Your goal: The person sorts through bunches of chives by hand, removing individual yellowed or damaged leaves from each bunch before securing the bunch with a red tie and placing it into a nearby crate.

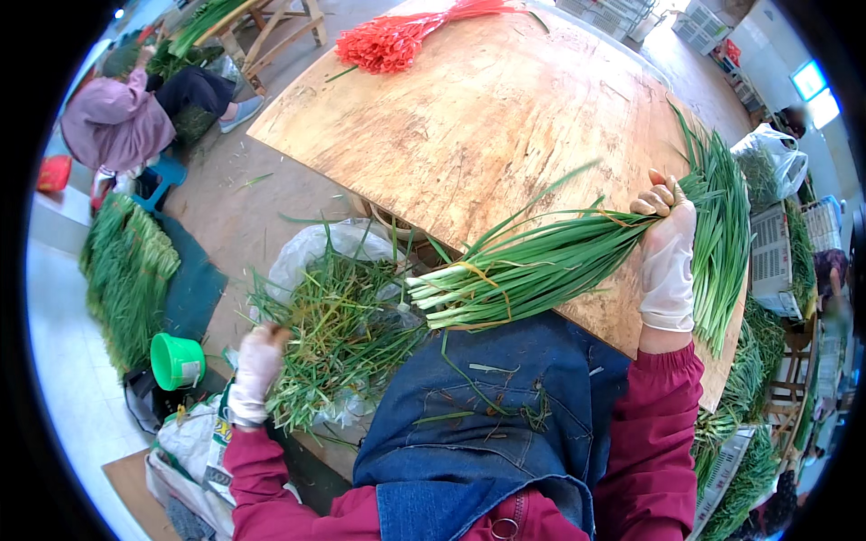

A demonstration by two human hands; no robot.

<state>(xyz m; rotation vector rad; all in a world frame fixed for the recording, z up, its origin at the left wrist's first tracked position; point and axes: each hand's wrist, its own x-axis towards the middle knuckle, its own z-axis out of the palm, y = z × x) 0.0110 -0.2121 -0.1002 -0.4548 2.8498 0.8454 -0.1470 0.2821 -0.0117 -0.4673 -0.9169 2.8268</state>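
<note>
My right hand (666,226), in a thin pale glove, grips a bunch of garlic chives (548,260) by its leaf end. The white cut stems point left over my denim apron (487,412), and a tan band circles them. My left hand (257,368), also gloved, is blurred by motion at the left edge of a heap of leaf trimmings (338,331). Whether its fingers hold anything is unclear. The heap lies in a clear plastic bag (304,247) beside my knees. More chives (717,237) lie along the table's right edge.
Before me stands a wooden table (473,149) with a bundle of red plastic strips (392,47) at its far side. To the left are a green bucket (177,360), stacked chives (128,270) and a seated person (118,118). Crates (771,257) line the right.
</note>
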